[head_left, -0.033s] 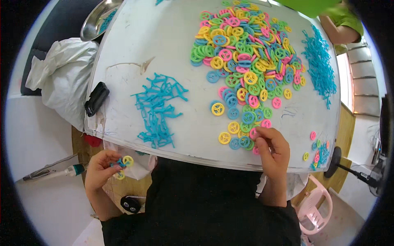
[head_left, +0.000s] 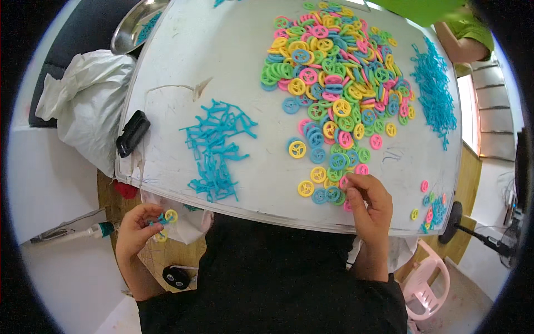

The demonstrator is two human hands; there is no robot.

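Observation:
Left of the table's near edge, my left hand (head_left: 137, 227) pinches a small blue plastic axle piece (head_left: 161, 219). A yellow wheel (head_left: 171, 216) sits at its upper end, and part of another yellow wheel (head_left: 162, 236) shows below. My right hand (head_left: 374, 203) is at the near end of the wheel pile, thumb and forefinger closed about a pink wheel (head_left: 344, 182) that they partly cover. Beside those fingers lie loose blue, green and yellow wheels (head_left: 305, 188). The big pile of coloured plastic wheels (head_left: 341, 108) spreads away toward the far side.
Blue plastic pieces (head_left: 217, 147) lie in a heap at mid-left on the white table (head_left: 167, 119); another heap (head_left: 435, 92) is at far right. A black tray (head_left: 132, 133) sits by the left edge. A person's arm (head_left: 460, 43) reaches in at far right. A pink chair (head_left: 428, 284) stands lower right.
The view has shifted very slightly. Both hands hold the same positions, and the piles look the same.

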